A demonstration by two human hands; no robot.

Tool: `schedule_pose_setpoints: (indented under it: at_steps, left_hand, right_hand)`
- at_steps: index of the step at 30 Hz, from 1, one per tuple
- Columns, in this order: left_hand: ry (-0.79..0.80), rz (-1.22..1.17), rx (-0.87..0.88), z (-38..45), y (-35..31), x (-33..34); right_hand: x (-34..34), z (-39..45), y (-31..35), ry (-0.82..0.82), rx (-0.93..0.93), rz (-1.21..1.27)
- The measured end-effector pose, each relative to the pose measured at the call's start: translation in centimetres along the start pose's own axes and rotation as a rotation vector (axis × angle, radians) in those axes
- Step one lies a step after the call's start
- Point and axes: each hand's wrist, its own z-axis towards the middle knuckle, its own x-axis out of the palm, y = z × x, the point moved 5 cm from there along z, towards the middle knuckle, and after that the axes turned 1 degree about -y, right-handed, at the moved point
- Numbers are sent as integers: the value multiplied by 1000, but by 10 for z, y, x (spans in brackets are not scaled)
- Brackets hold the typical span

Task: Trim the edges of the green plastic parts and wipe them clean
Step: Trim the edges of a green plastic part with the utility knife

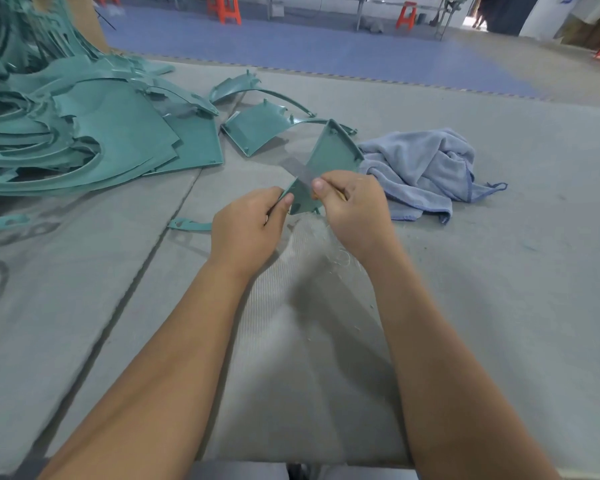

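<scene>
Green part (326, 161) held up above the table (499, 306), near corner pinched by left hand (246, 230) to steady it. Blade (297, 173) gripped in right hand (355, 209), laid against the edge for trimming. Cloth (426, 168) just beside, pile (84, 133) left.

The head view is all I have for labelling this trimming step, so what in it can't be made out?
- Blade: motion-blurred; its edge unreadable.
- Blade handle: hidden inside the right hand.
- Held green part: lower corners covered by the right hand and left hand.
- Pile of green parts: cut off by the left edge.
- Shavings: too fine to count.
</scene>
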Motion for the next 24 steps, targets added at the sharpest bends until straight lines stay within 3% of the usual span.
schedule_pose_setpoints:
  at_steps: [3, 8, 11, 16, 24]
  left_hand:
    - [3, 14, 1, 0, 0, 0]
    - [4, 25, 8, -1, -1, 0]
    - [8, 22, 9, -1, -1, 0]
    - [9, 10, 11, -1, -1, 0]
    - [27, 27, 42, -2, -5, 0]
  right_hand:
    - [-2, 0, 2, 2, 4, 7]
    - [-15, 10, 6, -134, 113, 194]
    - [-16, 16, 1, -158, 159, 158]
    - [-22, 12, 2, -195, 56, 13]
    - [-32, 3, 3, -196, 35, -4]
